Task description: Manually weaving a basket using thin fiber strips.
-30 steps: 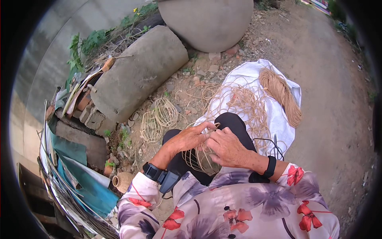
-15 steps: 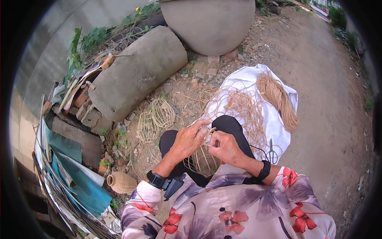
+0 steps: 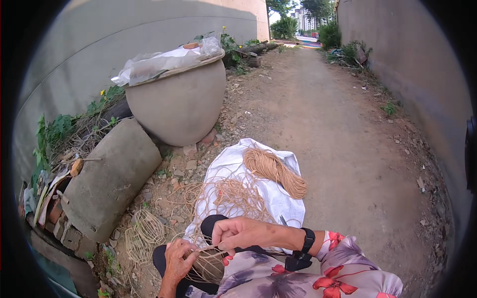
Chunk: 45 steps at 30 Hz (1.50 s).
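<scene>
A small open basket frame (image 3: pixel 211 272) of thin tan strands sits between my knees, partly hidden by my hands and blouse. My right hand (image 3: pixel 246 233) reaches over it from the right, thumb and fingers pinching a tan cord (image 3: pixel 207 248). On the frame's left side my left hand (image 3: pixel 178 259) is closed, with fingertips and thumb at the other end of that short stretch of cord. Beyond my knees, a loose tangle of the same cord (image 3: pixel 236 196) spreads over a white sack (image 3: pixel 216 165). A thick coiled hank of cord (image 3: pixel 276 171) lies on the sack's right part.
Two open frames of pale strands (image 3: pixel 144 233) lie on the ground at left. Scissors (image 3: pixel 282 219) show partly behind my right forearm. A concrete cylinder (image 3: pixel 114 179) and a big grey vat (image 3: pixel 179 102) stand farther left. A dirt path (image 3: pixel 343 164) runs along the right.
The view has swung up and to the right, showing more of the path and vat. My right hand now reaches farther across, above and beyond the left, with cord stretched between them.
</scene>
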Motion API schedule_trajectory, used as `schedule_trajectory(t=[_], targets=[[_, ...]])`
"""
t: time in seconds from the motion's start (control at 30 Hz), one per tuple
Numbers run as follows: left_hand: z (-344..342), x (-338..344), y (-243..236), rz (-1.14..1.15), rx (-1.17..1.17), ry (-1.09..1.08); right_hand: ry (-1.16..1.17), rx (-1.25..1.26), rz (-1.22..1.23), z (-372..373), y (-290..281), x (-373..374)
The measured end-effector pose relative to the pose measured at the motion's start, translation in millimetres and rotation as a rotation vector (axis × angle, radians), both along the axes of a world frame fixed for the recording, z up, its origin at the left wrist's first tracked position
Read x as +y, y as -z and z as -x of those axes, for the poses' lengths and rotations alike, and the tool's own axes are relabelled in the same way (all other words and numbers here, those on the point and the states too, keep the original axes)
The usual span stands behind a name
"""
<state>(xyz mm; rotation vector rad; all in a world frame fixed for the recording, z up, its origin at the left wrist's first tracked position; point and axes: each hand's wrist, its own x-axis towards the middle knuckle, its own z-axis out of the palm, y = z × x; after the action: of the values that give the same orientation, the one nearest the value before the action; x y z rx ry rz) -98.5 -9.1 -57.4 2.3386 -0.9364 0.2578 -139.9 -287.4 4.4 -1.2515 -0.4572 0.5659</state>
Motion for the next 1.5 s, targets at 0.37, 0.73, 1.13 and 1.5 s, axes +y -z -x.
schedule_trajectory(t=[0.37, 0.73, 1.13, 1.5], targets=[[0.2, -7.0, 5.8, 0.089, -0.002, -0.091, 0.813, -0.262, -0.107, 52.8, -71.7, -268.1], [-2.2, -26.7, 1.9, -0.015, 0.056, -0.393, 0.754, -0.227, 0.774, -30.5, 112.3, -187.1], [2.4, -15.2, 10.9, 0.800, 0.556, -0.252, 0.390, -0.758, 0.355, -64.4, 79.0, 84.7], [15.1, -17.5, -1.3, 0.273, 0.184, -0.329, 0.575, -1.277, 0.491, -63.6, 78.1, 88.9]])
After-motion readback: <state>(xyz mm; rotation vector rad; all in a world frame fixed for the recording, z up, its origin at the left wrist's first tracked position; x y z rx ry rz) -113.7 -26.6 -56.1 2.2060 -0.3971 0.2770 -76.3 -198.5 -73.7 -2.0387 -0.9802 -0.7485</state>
